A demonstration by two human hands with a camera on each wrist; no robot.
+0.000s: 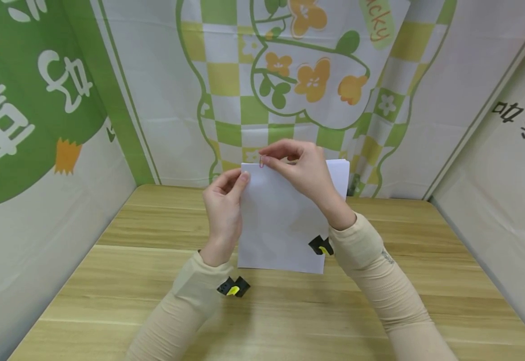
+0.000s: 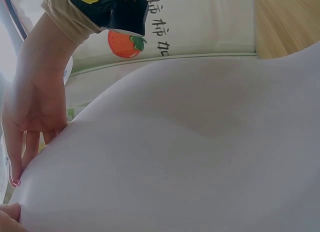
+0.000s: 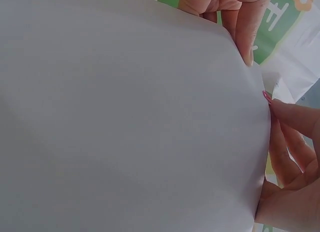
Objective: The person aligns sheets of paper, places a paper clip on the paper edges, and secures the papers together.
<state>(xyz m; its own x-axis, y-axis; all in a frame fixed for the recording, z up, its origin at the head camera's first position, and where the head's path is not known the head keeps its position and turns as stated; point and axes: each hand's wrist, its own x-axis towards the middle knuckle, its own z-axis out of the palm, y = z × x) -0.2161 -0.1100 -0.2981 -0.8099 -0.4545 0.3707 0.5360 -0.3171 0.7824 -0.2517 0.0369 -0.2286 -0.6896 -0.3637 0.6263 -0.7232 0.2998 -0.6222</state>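
Observation:
White paper sheets [image 1: 280, 225] stand propped up in front of me, their top edges slightly offset at the upper right. My left hand [image 1: 223, 213] pinches the upper left corner between thumb and fingers. Along the top edge, just right of that corner, my right hand [image 1: 305, 168] pinches a small pink paper clip [image 1: 261, 161]. In the right wrist view the paper clip [image 3: 267, 96] sits right at the paper's edge, its outer end under the thumb and fingertips. The left wrist view is mostly filled by the paper [image 2: 175, 142], with the right hand [image 2: 40, 102] beyond its edge.
A wood-grain table [image 1: 154, 260] lies beneath the paper. Printed fabric walls [image 1: 163, 90] rise at the back and both sides. Black wrist camera pieces [image 1: 234, 287] with yellow marks stick out at the cream sleeves [image 1: 361, 245].

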